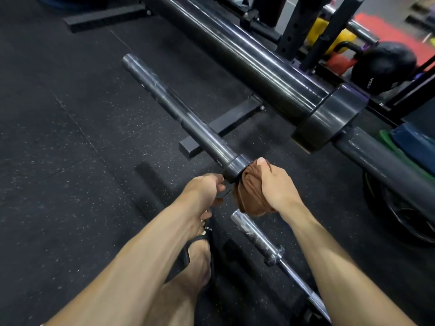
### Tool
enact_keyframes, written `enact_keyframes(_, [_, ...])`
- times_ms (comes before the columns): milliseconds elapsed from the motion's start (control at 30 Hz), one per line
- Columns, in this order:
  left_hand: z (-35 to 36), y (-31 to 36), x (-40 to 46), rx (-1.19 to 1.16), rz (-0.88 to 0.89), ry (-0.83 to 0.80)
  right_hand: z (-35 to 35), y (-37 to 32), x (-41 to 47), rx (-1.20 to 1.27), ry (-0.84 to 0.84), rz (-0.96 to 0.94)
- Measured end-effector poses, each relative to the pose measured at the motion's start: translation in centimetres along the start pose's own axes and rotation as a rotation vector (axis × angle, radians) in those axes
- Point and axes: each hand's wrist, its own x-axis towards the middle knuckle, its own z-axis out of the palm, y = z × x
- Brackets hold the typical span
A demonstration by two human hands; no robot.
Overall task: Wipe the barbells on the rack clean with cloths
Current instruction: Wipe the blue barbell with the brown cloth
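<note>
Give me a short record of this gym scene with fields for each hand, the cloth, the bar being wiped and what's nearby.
left hand: grips the bar beside the collar
right hand: grips the brown cloth
cloth: wrapped around the dark barbell, just behind its collar
nearby: chrome barbell below; thick barbell sleeve above; black kettlebell

A single wide-angle camera worn on the head looks forward and steeply down, close over both forearms. It takes in the hands at the middle barbell (179, 114), the rubber floor (58, 137) below, and the rack (313, 31) beyond.
</note>
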Motion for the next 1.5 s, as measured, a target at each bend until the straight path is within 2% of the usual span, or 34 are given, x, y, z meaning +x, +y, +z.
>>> enact_keyframes(67, [0.1,-0.2,0.3,0.002,0.014,0.008,-0.1,0.4,-0.7,0.018,0.070,-0.056])
enact_keyframes(200, [0.1,-0.8,1.2,-0.010,0.023,0.010,-1.5,0.4,-0.6,0.396,0.198,0.005])
enact_keyframes(267, [0.4,-0.9,1.5,-0.033,0.020,-0.004,-2.4,-0.6,-0.1,0.482,0.221,0.030])
enact_keyframes(367, [0.8,-0.7,1.9,-0.096,0.007,0.002,-2.3,-2.0,0.9,0.430,0.068,-0.058])
enact_keyframes(433, [1.1,-0.5,2.2,-0.128,-0.003,0.011,-1.5,-2.8,1.2,0.295,-0.030,-0.129])
enact_keyframes(533, [1.2,-0.9,2.8,-0.132,0.010,0.014,-0.6,-2.8,1.0,0.213,-0.100,-0.211])
enact_keyframes(800, [1.1,-1.4,3.4,-0.062,0.038,-0.057,0.2,-1.9,-1.6,0.148,0.039,-0.381])
enact_keyframes(900, [1.1,-1.6,3.5,-0.097,0.055,-0.058,0.3,-2.0,-1.1,0.147,0.035,-0.395])
enact_keyframes(1000, [1.0,-1.8,3.7,-0.139,0.067,-0.058,0.2,-1.9,-0.4,0.212,-0.059,-0.320])
enact_keyframes(1233, [1.5,-1.8,3.7,-0.172,0.154,0.003,-1.1,-4.4,3.4,0.363,-0.215,0.089])
enact_keyframes(1367, [1.7,-1.9,4.0,-0.170,0.169,0.030,-0.5,-4.2,5.1,0.295,-0.186,0.224])
enact_keyframes(1500, [1.4,-1.6,3.7,-0.127,0.149,0.004,0.2,-3.1,5.1,0.326,-0.150,0.233])
